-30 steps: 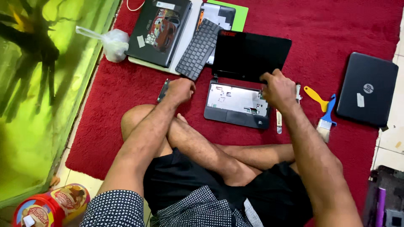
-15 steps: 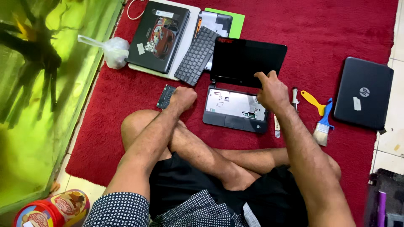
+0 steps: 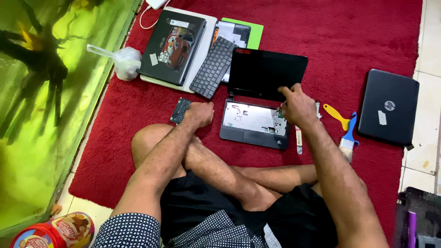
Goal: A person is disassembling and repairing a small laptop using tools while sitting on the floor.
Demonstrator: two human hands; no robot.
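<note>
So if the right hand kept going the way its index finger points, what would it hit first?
The right hand points up and left from the open laptop's base. Going straight on, the finger would probably meet the laptop's dark screen first; it may already touch the lower edge, depth is unclear.

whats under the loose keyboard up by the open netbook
The loose keyboard lies across the edge of a white laptop and a dark device on a green sheet. What sits directly beneath it is covered.
</note>
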